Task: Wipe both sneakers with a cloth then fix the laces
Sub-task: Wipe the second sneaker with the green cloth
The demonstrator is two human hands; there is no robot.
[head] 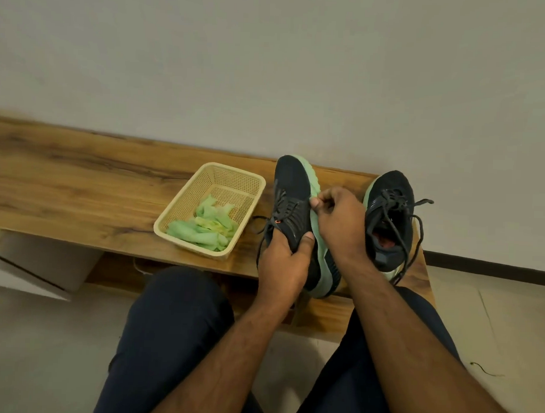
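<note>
Head view, looking down over two dark-trousered knees (pixel 174 332) at a low wooden bench (pixel 80 181) set against a pale wall (pixel 270 51).

Near the bench's right end, a black sneaker with mint-green sole (pixel 292 191), tipped onto its side, toe toward the wall, heel hanging off the front edge toward the knees. Left hand (pixel 283 265) wrapped round its heel end from below, thumb lying over the collar, holding the shoe firm. Right hand (pixel 341 224) curled against the green sole edge at mid-length, fingertips pinched together there; whether any cloth sits inside that pinch, impossible to tell. Loose black lace (pixel 263 226) trailing off the shoe's left side.

Second black sneaker (pixel 388 216) resting just beyond the right hand, at the bench's right corner, toe also toward the wall, opening showing, laces slack and spilling over its right flank.

Left of the held shoe and just beside it, a cream plastic basket (pixel 235 177) holding crumpled green cloths (pixel 202 225).

Judged relation for the coming move: held sneaker's long axis running wall-to-knees, directly between both hands, sole turned rightward toward the right hand, the nearer one for a wiping stroke along that edge; basket nearer the left hand, which is occupied.
</note>
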